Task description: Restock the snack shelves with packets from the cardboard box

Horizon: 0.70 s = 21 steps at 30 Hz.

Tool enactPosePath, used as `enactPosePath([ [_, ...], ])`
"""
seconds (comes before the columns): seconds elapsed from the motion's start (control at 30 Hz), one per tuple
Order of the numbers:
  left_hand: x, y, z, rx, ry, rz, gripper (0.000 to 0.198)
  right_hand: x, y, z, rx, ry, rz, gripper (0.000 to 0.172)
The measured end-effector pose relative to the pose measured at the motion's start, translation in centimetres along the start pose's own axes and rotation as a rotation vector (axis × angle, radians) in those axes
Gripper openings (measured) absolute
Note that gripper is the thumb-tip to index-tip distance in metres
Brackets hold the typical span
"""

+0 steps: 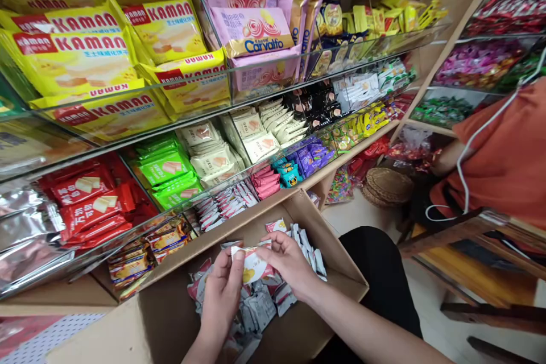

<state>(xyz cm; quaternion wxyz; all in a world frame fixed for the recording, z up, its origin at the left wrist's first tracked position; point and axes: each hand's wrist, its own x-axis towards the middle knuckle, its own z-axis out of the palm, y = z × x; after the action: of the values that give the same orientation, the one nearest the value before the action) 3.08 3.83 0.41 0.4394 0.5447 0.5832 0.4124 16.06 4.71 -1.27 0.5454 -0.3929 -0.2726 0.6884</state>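
Note:
A small white, red and yellow snack packet (255, 266) is stretched between my two hands, over an open cardboard box (170, 318). My left hand (224, 281) pinches its left end between thumb and fingers. At the other end, my right hand (290, 261) grips the packet the same way. Below them in the box lie several loose snack packets (258, 310), many with their silver-grey backs up and some showing red and white. Another row of grey packets (309, 247) leans near the box's right wall.
Glass-fronted shelves (264, 71) of packaged snacks rise behind the box, with yellow KAMAN packs (85, 42) at upper left. At right, a person in an orange shirt (507, 153) is beside a wooden chair (478, 256). Woven round mats (386, 185) lie on the floor.

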Motion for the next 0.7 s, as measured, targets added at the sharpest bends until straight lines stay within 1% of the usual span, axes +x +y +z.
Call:
enactPosePath([
  [0.03, 0.0, 0.1, 0.5, -0.017, 0.010, -0.004, 0.038, -0.2, 0.2, 0.1, 0.019, 0.028, -0.016, 0.041],
  [0.1, -0.1, 0.1, 1.0, 0.018, 0.066, 0.011, 0.036, -0.4, 0.9, 0.1, 0.017, 0.114, -0.068, 0.037],
  [0.17, -0.3, -0.2, 1.2, 0.127, 0.118, 0.044, 0.035, -0.3, 1.8, -0.3, -0.085, 0.208, -0.139, 0.037],
  [0.23, -0.7, -0.7, 1.2, 0.265, 0.163, 0.094, 0.035, -0.2, 2.5, -0.8, -0.262, 0.276, -0.217, 0.038],
  [0.33, -1.0, -1.7, 1.1, 0.432, 0.177, 0.160, 0.034, -0.1, 3.0, -1.4, -0.503, 0.312, -0.318, 0.039],
  [0.43, -1.3, -2.3, 0.9, 0.500, 0.160, 0.198, 0.031, 0.1, 2.8, -1.7, -0.618, 0.303, -0.367, 0.041],
  [0.53, -1.5, -2.5, 0.8, 0.500, 0.191, 0.228, 0.029, 0.2, 2.5, -1.6, -0.566, 0.308, -0.359, 0.043],
  [0.6, -1.4, -2.3, 0.8, 0.486, 0.246, 0.226, 0.030, 0.0, 2.3, -1.3, -0.410, 0.291, -0.316, 0.043],
  [0.63, -1.4, -2.2, 0.8, 0.473, 0.285, 0.210, 0.030, -0.2, 2.3, -1.0, -0.305, 0.250, -0.275, 0.041],
  [0.7, -1.2, -1.8, 0.8, 0.407, 0.358, 0.147, 0.030, -0.8, 2.3, -0.4, -0.093, 0.094, -0.159, 0.037],
])
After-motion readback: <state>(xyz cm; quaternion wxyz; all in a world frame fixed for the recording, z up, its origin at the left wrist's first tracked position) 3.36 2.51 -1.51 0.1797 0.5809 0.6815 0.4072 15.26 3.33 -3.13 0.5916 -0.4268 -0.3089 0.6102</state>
